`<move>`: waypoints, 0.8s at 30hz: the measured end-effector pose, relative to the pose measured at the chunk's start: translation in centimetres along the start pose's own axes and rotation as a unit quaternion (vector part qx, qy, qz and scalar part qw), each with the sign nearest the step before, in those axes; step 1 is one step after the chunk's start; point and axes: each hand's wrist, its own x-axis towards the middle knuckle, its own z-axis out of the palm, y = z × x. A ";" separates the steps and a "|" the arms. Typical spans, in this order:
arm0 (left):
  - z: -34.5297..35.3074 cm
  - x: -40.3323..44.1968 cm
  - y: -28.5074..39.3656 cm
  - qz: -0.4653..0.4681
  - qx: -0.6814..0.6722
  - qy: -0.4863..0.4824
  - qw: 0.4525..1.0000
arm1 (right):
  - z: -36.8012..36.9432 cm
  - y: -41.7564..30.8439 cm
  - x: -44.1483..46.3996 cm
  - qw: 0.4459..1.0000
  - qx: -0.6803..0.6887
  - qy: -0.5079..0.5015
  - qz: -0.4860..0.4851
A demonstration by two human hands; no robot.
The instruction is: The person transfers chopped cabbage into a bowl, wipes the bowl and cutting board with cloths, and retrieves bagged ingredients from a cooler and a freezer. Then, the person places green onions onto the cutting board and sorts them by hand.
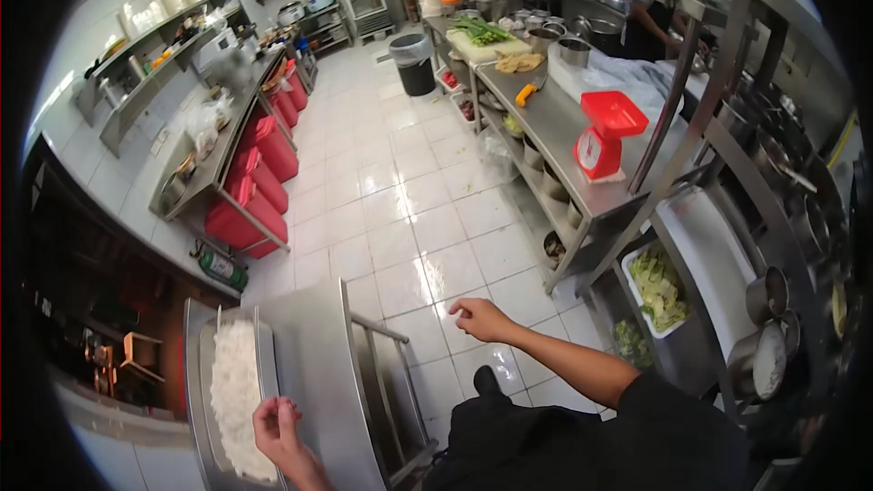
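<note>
My left hand [280, 436] is over the right edge of a long metal tray [265, 359] filled with a white, flaky food [235, 391]. Its fingers are curled together, and whether anything small is between them cannot be made out. Out over the tiled floor, my right hand [480, 319] hangs in the air with its fingers bent loosely and nothing visible in it. The tray lies on a steel cart [314, 336] at the lower left.
A steel worktable [582, 159] on the right bears a red scale [602, 141], an orange-handled knife [526, 95] and green stalks [482, 32]. Red bins [255, 209] line the left. A black bin [416, 68] stands farther ahead. Chopped greens [657, 291] sit on the right shelf.
</note>
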 end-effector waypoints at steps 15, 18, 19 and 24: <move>48.6 19.3 1.5 0.124 -0.017 -0.438 0.891 | -18.4 12.7 14.3 0.920 0.214 0.260 0.199; 50.8 22.9 0.8 0.153 0.035 -0.381 0.911 | -23.0 11.1 22.2 0.940 0.201 0.226 0.160; 50.8 24.4 -0.1 0.162 0.057 -0.363 0.916 | -24.3 10.6 25.0 0.945 0.203 0.207 0.149; 49.8 30.6 -4.8 0.011 0.080 -0.211 0.974 | -31.0 6.2 39.3 0.963 0.171 0.199 0.064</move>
